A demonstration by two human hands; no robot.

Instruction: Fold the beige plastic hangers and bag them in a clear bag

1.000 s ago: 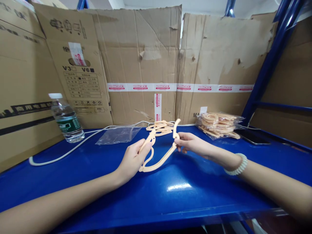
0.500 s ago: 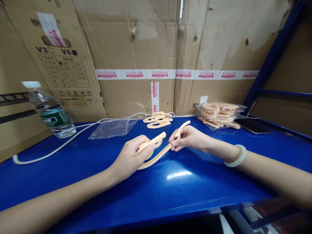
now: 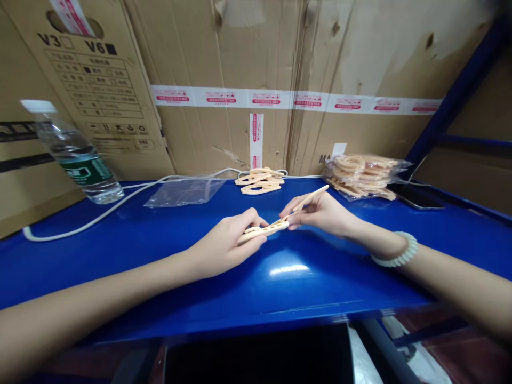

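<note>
My left hand [image 3: 234, 240] is closed on one end of a slim beige plastic piece [image 3: 276, 228], which looks like a folding clothes hanger with small slots along its edge. My right hand [image 3: 316, 213] pinches its other end between thumb and fingers. From the right fingers a thin beige arm [image 3: 314, 197] sticks up and to the right. Both hands are close together above the blue table [image 3: 224, 298]; whether the two beige parts are joined is hidden by the fingers.
Behind the hands lies a small pile of beige pieces [image 3: 260, 184]. A clear plastic bag [image 3: 184, 192] and a water bottle [image 3: 86, 165] are on the left. Bagged beige pieces [image 3: 364, 173] and a phone [image 3: 418, 197] are on the right. A white cable [image 3: 96, 224] crosses the back; cardboard [image 3: 216, 138] stands behind.
My hands have come closer together. The hanger has turned from a folded loop and hanging curved strip to a nearly edge-on, slotted side. My view has tipped downward.
</note>
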